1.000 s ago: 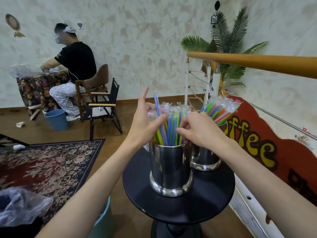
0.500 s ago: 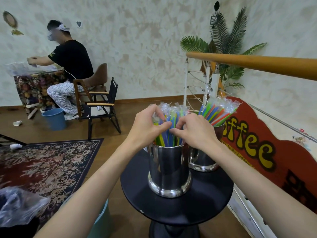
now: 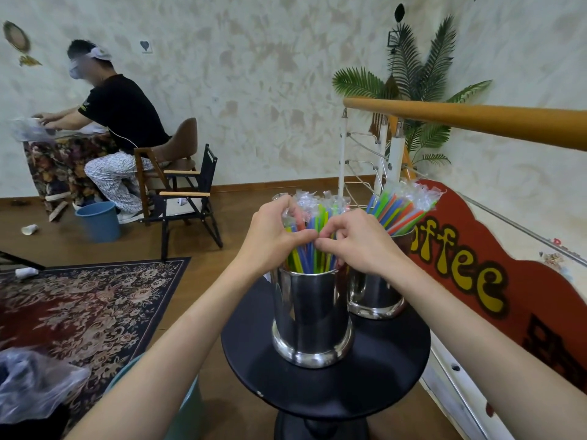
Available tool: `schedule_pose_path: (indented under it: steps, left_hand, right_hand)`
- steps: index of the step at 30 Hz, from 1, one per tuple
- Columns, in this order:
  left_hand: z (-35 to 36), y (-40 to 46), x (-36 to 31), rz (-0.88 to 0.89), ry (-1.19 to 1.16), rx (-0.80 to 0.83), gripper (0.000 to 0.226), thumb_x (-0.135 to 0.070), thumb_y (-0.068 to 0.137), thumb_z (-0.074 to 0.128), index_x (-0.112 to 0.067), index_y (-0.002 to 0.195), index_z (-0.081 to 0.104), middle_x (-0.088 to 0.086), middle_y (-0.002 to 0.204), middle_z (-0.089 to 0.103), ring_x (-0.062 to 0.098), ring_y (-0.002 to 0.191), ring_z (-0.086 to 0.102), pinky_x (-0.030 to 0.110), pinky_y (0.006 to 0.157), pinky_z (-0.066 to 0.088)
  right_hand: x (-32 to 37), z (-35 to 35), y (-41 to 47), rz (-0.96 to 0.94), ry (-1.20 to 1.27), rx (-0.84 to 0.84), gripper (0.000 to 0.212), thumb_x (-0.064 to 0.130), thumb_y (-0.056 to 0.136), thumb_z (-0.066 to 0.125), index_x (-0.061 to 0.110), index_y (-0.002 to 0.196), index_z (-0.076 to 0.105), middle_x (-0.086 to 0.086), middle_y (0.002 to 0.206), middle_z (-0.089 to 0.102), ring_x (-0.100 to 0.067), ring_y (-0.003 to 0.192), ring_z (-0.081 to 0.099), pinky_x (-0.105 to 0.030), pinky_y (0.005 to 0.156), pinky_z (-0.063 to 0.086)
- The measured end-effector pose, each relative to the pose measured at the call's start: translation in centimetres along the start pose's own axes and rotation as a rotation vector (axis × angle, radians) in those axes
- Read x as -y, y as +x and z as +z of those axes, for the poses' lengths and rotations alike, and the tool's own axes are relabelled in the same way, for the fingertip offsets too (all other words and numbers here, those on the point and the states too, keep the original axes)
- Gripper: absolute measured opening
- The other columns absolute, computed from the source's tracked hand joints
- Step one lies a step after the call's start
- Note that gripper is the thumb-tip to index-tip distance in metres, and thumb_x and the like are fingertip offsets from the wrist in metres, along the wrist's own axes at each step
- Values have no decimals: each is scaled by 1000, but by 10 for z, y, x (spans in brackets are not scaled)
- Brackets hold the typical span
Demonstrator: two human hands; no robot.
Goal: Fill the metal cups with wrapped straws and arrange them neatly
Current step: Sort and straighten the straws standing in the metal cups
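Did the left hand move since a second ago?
Yes. The left hand closed in toward the near metal cup's straws, meeting the right hand.

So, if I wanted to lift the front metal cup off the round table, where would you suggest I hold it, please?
Grip the front metal cup round its bare middle wall, coming from the near side: the straws and both hands fill the top, the base flares, and the second cup crowds its right.
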State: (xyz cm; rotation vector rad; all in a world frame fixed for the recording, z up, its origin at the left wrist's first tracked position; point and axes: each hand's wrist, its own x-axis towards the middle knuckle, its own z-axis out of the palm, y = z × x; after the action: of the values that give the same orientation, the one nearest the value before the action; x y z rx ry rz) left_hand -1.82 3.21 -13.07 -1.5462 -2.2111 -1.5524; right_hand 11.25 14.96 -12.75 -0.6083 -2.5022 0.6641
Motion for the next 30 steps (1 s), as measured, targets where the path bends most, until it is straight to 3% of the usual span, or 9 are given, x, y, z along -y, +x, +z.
schedule_pose_path:
  steps: [3,5,10,16,20,25,30]
  left_hand:
    - [-1,1,3,-6,-33,11,34,-15,78,86,-20,74,52,-9,81,67,-6,81,64,15,72,48]
    - [-1,1,3,-8,-60,21,33,-14,79,85,-19,74,53,-8,81,68,-7,81,64,11,71,47]
    - [-5,2,4,-34,-147,48,29,-8,81,82,-14,79,54,11,94,72,21,96,68,44,92,54]
    - [-7,1,4,-25,-195,85,23,-2,86,76,-9,85,54,7,96,71,4,90,68,30,83,54]
    - [-7,2,4,-28,-218,93,23,1,88,74,-6,88,52,13,102,72,9,93,68,31,86,57]
    - [-8,2,5,10,-219,113,26,2,87,74,-9,90,51,2,92,67,10,86,62,31,85,54]
    - [-8,3,8,23,-196,107,30,-7,84,79,-15,96,54,-1,95,69,10,92,60,39,96,50]
  right_hand:
    - [-2,0,1,-5,10,-6,15,36,90,74,23,82,72,4,50,64,-7,59,67,-37,84,57]
    - [-2,1,1,-5,20,-17,16,36,89,75,23,84,69,4,52,65,-7,60,67,-39,83,57]
    - [-2,0,-1,-7,71,-32,19,36,88,76,23,85,62,6,53,66,-5,59,66,-40,75,58]
    - [-3,-2,1,-50,67,11,15,35,91,73,20,88,73,10,49,64,2,52,61,-28,72,53]
    - [-5,-5,2,-57,76,44,13,29,92,72,16,89,74,5,53,67,2,51,61,-15,61,41]
    - [-6,-5,3,-50,82,52,6,22,94,69,20,88,70,6,55,68,-8,56,67,-20,63,45]
    - [-7,-4,2,-51,61,-5,11,28,90,74,19,84,74,7,52,68,3,52,63,-11,59,38]
